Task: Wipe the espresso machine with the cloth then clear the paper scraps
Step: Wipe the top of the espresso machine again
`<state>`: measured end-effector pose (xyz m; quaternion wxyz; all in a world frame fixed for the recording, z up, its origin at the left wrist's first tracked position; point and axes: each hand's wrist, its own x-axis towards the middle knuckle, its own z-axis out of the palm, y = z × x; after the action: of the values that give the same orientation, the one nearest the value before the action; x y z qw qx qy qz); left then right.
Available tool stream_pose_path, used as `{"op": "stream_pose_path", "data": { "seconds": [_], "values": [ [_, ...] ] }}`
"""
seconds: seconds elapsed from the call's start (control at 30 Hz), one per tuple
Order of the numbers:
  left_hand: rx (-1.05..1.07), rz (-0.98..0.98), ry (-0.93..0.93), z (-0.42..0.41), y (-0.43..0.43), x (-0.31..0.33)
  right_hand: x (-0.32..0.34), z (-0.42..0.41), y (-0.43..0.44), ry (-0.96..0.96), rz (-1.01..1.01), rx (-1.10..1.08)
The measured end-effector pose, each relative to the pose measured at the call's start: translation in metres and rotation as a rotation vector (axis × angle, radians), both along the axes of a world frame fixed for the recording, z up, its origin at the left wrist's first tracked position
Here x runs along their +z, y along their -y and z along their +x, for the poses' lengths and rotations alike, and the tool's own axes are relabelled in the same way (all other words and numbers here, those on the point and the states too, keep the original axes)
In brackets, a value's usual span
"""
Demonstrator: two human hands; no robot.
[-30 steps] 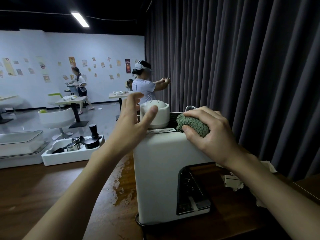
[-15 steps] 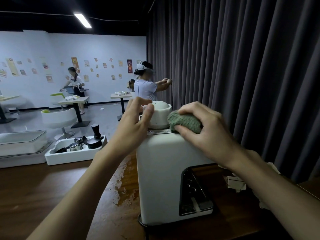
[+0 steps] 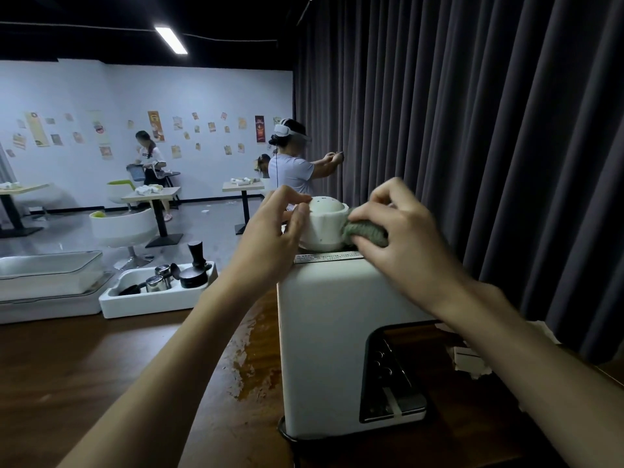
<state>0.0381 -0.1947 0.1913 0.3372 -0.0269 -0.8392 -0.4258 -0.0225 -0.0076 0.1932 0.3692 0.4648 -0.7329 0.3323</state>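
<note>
Atop the white espresso machine near the wooden table's right edge, the left hand curls round the domed cap while the right hand grips the green cloth against it, with paper scraps beside the machine at that edge.

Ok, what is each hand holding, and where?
Right hand grips the bunched green cloth around its top; left hand holds the left side of the white domed cup on the espresso machine.
</note>
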Motion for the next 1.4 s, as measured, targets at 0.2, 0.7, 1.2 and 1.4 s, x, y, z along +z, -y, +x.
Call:
{"op": "stream_pose_path", "data": {
  "seconds": [0.2,0.7,1.2,1.4],
  "values": [
    [0.003,-0.022,-0.021,0.005,-0.005,-0.001,-0.012,-0.006,-0.018,0.016,-0.159,0.0],
    [0.072,-0.066,-0.028,0.012,-0.014,0.0,-0.024,-0.011,-0.018,-0.029,-0.262,-0.007],
    [0.064,-0.013,-0.008,0.011,-0.016,0.0,-0.024,-0.01,-0.02,-0.003,-0.246,0.003],
    [0.085,-0.053,-0.02,0.01,-0.018,0.004,-0.024,-0.011,-0.02,0.002,-0.253,0.003]
  ]
}}
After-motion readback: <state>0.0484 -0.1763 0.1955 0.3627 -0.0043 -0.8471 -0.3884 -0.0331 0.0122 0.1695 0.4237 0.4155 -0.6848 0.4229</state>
